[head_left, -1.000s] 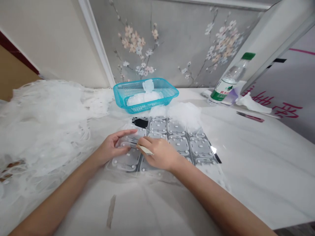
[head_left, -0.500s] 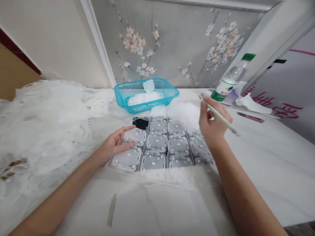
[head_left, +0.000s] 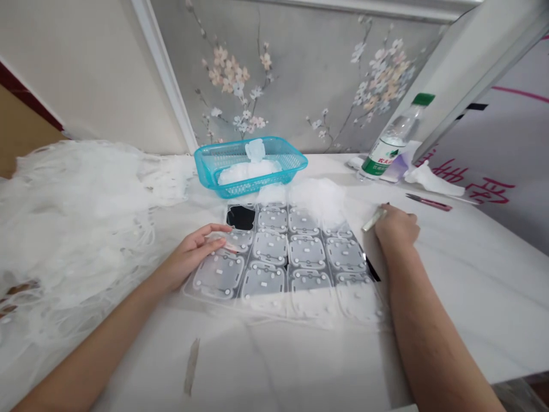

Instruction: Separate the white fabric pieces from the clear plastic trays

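Observation:
A clear plastic sheet [head_left: 309, 294] of rounded-square pieces in rows lies flat on the marble-patterned table, dark material showing beneath most of it. At its left side is my left hand [head_left: 197, 252], fingers stretched out and thumb apart, the tips resting on a piece in the left column. Just above those fingertips is a black gap [head_left: 241, 218] in the sheet's far left corner. My right hand [head_left: 398, 226] rests low on the table to the right of the sheet, closed around a slim pale pen-like tool [head_left: 373, 220]. Part of that tool is hidden by the fingers.
A blue basket [head_left: 206, 169] holding white translucent pieces stands behind the sheet, with loose translucent pieces [head_left: 319, 197] in front of it. A large heap of white plastic scraps [head_left: 77, 217] covers the left. At right are a water bottle [head_left: 394, 140] and red-handled tweezers [head_left: 429, 202].
My right hand has moved right and down to the table with the pen-like tool, away from above the sheet. My left hand stays at the sheet's left side, its fingers slightly closer together.

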A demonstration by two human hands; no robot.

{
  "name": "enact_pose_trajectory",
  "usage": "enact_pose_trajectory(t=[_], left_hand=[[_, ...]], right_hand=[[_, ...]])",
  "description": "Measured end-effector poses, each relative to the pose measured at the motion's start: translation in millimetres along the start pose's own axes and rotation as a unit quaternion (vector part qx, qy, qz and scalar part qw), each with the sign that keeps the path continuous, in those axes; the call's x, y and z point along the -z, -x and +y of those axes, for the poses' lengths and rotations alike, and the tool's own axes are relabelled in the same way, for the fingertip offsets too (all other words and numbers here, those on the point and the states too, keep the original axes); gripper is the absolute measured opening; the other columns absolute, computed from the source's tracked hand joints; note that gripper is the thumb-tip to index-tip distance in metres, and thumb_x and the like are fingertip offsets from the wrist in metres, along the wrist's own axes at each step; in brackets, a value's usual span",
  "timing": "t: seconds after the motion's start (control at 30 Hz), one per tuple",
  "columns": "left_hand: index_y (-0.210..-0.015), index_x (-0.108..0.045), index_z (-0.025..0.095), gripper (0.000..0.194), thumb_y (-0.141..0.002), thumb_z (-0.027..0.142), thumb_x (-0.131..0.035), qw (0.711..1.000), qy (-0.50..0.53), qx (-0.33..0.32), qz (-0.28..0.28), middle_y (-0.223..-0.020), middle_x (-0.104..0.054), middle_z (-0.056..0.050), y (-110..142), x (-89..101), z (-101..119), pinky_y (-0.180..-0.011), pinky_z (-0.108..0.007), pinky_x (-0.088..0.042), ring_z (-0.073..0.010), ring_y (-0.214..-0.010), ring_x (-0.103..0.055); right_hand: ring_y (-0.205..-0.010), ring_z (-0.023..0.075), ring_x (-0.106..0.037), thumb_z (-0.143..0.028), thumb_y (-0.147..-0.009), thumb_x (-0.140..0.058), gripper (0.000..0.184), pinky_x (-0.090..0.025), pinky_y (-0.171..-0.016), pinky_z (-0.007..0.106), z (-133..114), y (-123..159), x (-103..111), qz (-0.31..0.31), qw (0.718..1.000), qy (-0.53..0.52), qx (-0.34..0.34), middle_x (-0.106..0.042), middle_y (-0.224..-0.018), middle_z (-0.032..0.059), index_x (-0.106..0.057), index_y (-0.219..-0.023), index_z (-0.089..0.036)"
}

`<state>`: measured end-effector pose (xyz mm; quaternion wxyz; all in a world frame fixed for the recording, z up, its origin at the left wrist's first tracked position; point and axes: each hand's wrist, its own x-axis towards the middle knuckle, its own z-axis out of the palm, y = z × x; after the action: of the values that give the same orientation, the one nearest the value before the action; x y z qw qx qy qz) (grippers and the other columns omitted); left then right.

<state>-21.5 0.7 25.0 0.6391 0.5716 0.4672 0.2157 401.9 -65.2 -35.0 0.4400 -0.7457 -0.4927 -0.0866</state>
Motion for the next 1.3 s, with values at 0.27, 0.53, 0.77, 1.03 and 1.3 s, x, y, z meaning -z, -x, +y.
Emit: enact_pose_trajectory(t=[0.27,0.53,0.77,1.03,1.3], left_hand=[[-0.123,-0.045,0.023,0.053,-0.077,0.043,-0.064,1.000,0.003,-0.005,-0.007,-0.091,-0.072,-0.007,1,-1.2,0,-0.053,-0.022,-0.051,-0.0155,-0.060,-0.066],[-0.130,-0.043,0.023,0.059,-0.078,0.043,-0.063,0.999,-0.014,-0.041,-0.034,-0.070,-0.068,0.000,0,1.2,-4,-0.051,-0.019,-0.047,-0.0136,-0.057,-0.062],[-0.133,-0.044,0.023,0.068,-0.072,0.040,-0.069,0.995,-0.065,-0.042,-0.067,-0.065,-0.065,0.001,0,1.5,-1,-0.050,-0.022,-0.048,-0.0142,-0.054,-0.058],[-0.137,-0.039,0.023,0.071,-0.074,0.041,-0.066,0.993,-0.091,-0.052,-0.057,-0.058,-0.060,0.004,-3,-2.3,-7,-0.052,-0.020,-0.044,-0.0128,-0.055,-0.055],[-0.144,-0.022,0.023,0.080,-0.077,0.035,-0.064,0.988,-0.114,-0.034,-0.102,-0.092,-0.072,-0.007,1,-3.5,-3,-0.059,-0.020,-0.047,-0.0148,-0.071,-0.061]], right_hand=[[-0.099,0.0287,-0.049,-0.029,-0.092,-0.034,0.023,-0.036,-0.088,0.049,-131,14,-16,0.013,0.988,-0.062,0.138,-0.058,-0.095,0.0150,-0.055,-0.095,-0.020],[-0.088,0.0194,-0.054,-0.025,-0.093,-0.046,0.018,-0.041,-0.077,0.031,-230,86,-47,-0.331,0.877,-0.071,0.341,-0.065,-0.093,0.0051,-0.060,-0.098,-0.016],[-0.086,0.0207,-0.052,-0.018,-0.093,-0.041,0.020,-0.040,-0.074,0.031,-221,94,-54,-0.282,0.892,-0.031,0.352,-0.065,-0.090,0.0061,-0.061,-0.098,-0.016],[-0.088,0.0197,-0.052,-0.021,-0.092,-0.040,0.020,-0.041,-0.076,0.030,-224,99,-50,-0.225,0.930,-0.136,0.255,-0.065,-0.084,0.0046,-0.060,-0.090,-0.019],[-0.072,0.0144,-0.055,-0.029,-0.092,-0.038,0.018,-0.045,-0.066,0.026,-199,57,-46,0.026,0.970,-0.234,-0.057,-0.058,-0.079,0.0033,-0.051,-0.087,-0.017]])
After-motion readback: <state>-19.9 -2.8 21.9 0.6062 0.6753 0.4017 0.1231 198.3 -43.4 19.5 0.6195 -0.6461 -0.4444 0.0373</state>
